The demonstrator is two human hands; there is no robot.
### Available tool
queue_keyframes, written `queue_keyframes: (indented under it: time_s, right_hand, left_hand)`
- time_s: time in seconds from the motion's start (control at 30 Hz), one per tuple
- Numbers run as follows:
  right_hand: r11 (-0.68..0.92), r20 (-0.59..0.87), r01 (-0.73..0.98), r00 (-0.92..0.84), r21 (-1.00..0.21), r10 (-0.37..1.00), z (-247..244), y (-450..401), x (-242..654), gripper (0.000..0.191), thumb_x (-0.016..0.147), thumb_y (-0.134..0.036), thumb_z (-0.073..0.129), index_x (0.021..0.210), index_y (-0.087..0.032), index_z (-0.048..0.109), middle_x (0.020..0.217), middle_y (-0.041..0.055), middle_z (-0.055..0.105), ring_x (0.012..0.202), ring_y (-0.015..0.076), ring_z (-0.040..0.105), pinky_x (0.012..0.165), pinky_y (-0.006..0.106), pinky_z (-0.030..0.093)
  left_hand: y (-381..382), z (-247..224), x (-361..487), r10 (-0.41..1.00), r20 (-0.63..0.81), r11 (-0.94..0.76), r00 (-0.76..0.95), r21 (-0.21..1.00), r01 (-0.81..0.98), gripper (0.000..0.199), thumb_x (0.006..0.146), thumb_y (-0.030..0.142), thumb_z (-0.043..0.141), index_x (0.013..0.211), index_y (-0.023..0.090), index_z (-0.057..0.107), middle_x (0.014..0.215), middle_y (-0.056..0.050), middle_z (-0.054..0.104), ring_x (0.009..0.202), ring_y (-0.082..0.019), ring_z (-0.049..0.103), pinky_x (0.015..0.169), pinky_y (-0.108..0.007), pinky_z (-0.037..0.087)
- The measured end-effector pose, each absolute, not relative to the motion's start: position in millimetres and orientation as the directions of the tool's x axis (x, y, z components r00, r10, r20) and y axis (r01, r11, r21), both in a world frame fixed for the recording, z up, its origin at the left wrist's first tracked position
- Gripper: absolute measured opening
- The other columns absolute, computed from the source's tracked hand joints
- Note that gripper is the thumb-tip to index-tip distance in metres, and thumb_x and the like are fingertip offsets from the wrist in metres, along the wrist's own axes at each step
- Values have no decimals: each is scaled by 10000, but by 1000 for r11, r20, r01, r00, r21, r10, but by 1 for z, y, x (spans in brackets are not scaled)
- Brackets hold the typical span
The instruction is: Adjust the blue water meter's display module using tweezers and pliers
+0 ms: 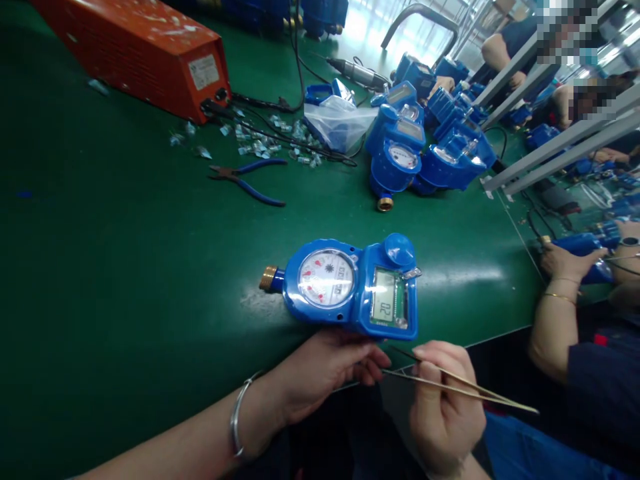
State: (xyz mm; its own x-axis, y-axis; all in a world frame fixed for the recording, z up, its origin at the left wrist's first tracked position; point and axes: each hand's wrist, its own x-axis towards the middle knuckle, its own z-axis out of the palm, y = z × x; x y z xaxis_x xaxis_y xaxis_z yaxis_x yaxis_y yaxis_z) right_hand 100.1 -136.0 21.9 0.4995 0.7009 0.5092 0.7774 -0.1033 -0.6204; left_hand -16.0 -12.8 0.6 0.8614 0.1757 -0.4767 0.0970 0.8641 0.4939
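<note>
A blue water meter [325, 319] with a round dial, a small display reading 20 and a brass threaded end lies on the green table near its front edge. Just below its near side is my left hand [345, 367], thumb and fingers curled together; whatever they pinch, if anything, is hidden. Tweezers [480, 390] sit in the closed fingers of my right hand [447, 407]. Their tips are apart and point left, close to my left fingertips and the meter's lower right corner.
Blue-handled cutters [255, 183] lie behind the meter, near scattered small clear pieces [260, 143]. An orange machine [165, 63] with cables stands back left. More blue meters [395, 160] crowd the back right. A co-worker's hand [567, 260] holds another meter at right, beyond metal rails [565, 143].
</note>
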Motion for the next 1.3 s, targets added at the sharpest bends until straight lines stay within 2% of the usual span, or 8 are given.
queue_keyframes:
  time_s: [0.13,0.3,0.53,0.8,0.93,1.1,1.2,1.3]
  right_hand:
    - [-127,503,798,485,-589,715,13,-135,99,146,891,-153,478,966,-193,597,881,53,597,807,174,587,683,328,492]
    - [-107,503,814,449,-571,739,18,-131,101,163,884,-113,478,986,-178,585,875,43,588,808,149,585,705,294,486]
    - [-105,479,907,311,-408,821,31,-130,98,169,876,-98,508,1028,-142,569,888,58,591,787,139,571,683,270,471]
    - [-160,439,864,393,-478,808,33,-123,95,103,877,-85,484,918,-150,554,822,40,537,741,130,537,626,249,426]
    - [-221,271,688,531,-691,803,32,-123,103,139,898,-125,460,820,-177,562,755,-2,510,676,104,504,599,228,387]
    - [-254,-28,241,672,-937,740,17,-128,112,199,924,-260,475,760,-190,563,704,-30,487,625,93,462,580,225,365]
    - [-190,-171,-50,694,-981,700,4,-128,113,205,911,-308,511,747,-191,549,664,-46,459,573,81,424,543,217,346]
    - [-126,-237,-208,691,-970,683,-4,-125,113,203,888,-322,551,741,-182,551,641,-50,458,549,72,405,528,207,337]
  left_hand:
    - [-13,0,-13,204,-483,839,852,534,101,180,795,275,655,822,100,684,821,-75,687,683,-139,597,664,-269,458]
    - [-12,1,-12,214,-473,819,855,563,107,175,799,272,650,815,102,685,789,-67,686,673,-138,595,648,-259,464]
    - [-16,-6,-9,286,-451,784,845,618,64,154,781,267,668,765,114,684,726,-49,687,632,-142,598,581,-238,463]
    - [-19,-3,-7,315,-475,759,821,646,82,148,800,252,650,759,114,686,691,-40,676,577,-118,574,544,-221,456]
    - [-18,-2,-5,306,-475,768,825,635,80,154,803,242,639,748,104,679,662,-43,668,567,-122,591,530,-217,459]
    - [-19,-3,-4,281,-483,793,829,604,83,138,778,238,662,786,102,680,749,-73,698,602,-140,621,555,-236,480]
    - [-21,-4,-5,276,-495,799,824,595,91,162,777,253,667,799,93,683,767,-86,702,617,-143,622,588,-251,495]
    - [-21,-4,-5,272,-496,804,825,588,89,181,777,276,675,801,96,683,768,-82,699,628,-142,621,597,-254,495]
